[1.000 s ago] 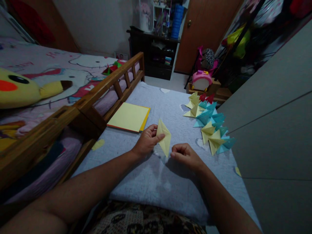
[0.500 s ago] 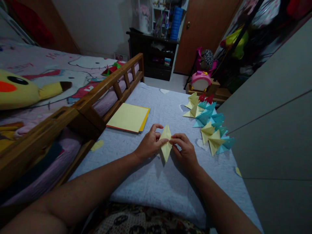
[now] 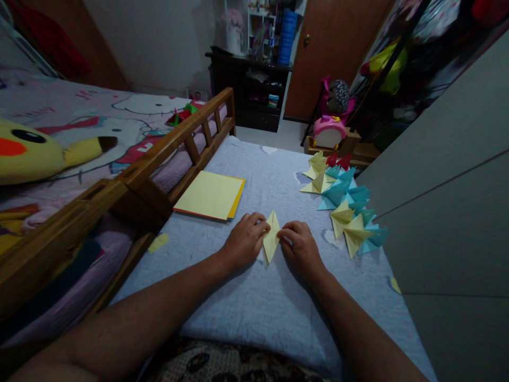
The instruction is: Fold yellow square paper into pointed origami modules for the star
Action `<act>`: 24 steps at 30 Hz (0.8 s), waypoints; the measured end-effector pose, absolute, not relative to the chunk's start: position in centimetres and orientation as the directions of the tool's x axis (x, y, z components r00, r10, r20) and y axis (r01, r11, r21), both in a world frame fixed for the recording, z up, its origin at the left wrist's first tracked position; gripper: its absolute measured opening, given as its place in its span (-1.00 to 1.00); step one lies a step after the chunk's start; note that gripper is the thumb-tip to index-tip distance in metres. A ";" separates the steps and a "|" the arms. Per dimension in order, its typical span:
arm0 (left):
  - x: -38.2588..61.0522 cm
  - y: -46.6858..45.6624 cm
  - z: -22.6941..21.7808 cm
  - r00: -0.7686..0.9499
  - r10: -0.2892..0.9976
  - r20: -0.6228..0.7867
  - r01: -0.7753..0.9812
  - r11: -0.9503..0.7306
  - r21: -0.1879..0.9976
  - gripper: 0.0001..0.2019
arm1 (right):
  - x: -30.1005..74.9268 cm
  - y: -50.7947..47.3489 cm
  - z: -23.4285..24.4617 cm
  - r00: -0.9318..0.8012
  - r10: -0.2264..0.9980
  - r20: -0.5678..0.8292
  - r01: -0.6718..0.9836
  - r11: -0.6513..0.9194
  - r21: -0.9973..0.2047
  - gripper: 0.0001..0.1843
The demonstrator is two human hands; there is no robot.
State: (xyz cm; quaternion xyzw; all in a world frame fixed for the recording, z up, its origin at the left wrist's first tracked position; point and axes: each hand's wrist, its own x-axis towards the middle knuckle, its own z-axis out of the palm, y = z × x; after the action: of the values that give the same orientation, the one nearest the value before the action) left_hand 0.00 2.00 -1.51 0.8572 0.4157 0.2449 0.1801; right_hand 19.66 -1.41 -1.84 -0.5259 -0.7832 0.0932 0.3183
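A pale yellow sheet of origami paper, folded into a narrow diamond (image 3: 271, 241), lies between my two hands with its long points facing away from and toward me. At its left side, the curled fingers of my left hand (image 3: 246, 239) pinch the edge. My right hand (image 3: 299, 245) closes thumb and fingers on the right corner. A stack of square paper (image 3: 210, 195), pale yellow on top with orange and red edges below, rests to the left, beyond my left hand.
Folded yellow paper pieces (image 3: 353, 231), blue pieces (image 3: 338, 193) and red ones (image 3: 339, 161) stand along the right side of the cloth-covered surface (image 3: 254, 307). A wooden bed rail (image 3: 178, 130) borders the left. A white cabinet (image 3: 449, 212) stands at the right.
The diamond now lies lower and flatter. My left thumb has left its middle, and the left fingers have curled onto its left edge. My right hand stays at the right corner.
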 end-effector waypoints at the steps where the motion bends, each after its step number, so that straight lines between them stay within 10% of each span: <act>1: -0.2 2.0 -1.5 0.556 0.788 0.263 0.616 -0.604 0.506 -0.75 | 19.7 -1.4 -1.9 -0.245 0.889 0.388 0.768 0.422 -0.482 -0.81; 24: 0.3 3.7 -1.6 0.471 0.861 0.192 0.711 -0.500 0.494 -0.87 | 19.5 -1.0 -1.9 -0.125 0.945 0.303 0.795 0.278 -0.539 -0.87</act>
State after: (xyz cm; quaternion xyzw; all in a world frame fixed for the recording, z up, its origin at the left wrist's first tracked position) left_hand 0.30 3.69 -1.64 0.8394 0.4682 0.2127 0.1758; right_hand 19.45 -1.02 -1.94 -0.5879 -0.7399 0.1233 0.3029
